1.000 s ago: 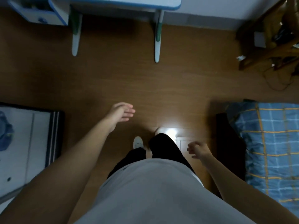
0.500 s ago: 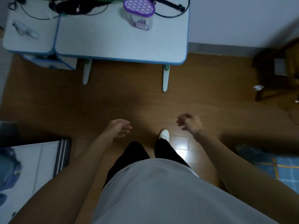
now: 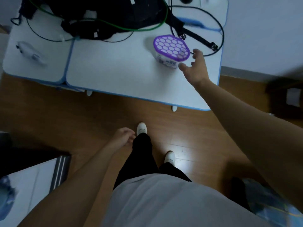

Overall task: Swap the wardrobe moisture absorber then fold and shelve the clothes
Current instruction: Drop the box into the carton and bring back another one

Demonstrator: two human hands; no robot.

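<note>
A moisture absorber tub (image 3: 171, 49) with a purple honeycomb lid stands on the white desk (image 3: 114, 74), toward its right side. My right hand (image 3: 195, 68) reaches over the desk with fingers spread, just right of the tub, thumb near its lower side; it holds nothing. My left hand (image 3: 123, 138) hangs low beside my leg, fingers loosely curled and empty.
A black bag (image 3: 105, 15) with straps and black and green cables (image 3: 147, 28) covers the desk's back. A small white object (image 3: 31, 53) lies at the desk's left. Blue plaid bedding (image 3: 268, 200) is at lower right, a white surface (image 3: 27, 185) at lower left.
I have stepped toward the desk, which now fills the upper view. My right hand rose from waist height out to the tub. My left hand dropped closer to my leg.
</note>
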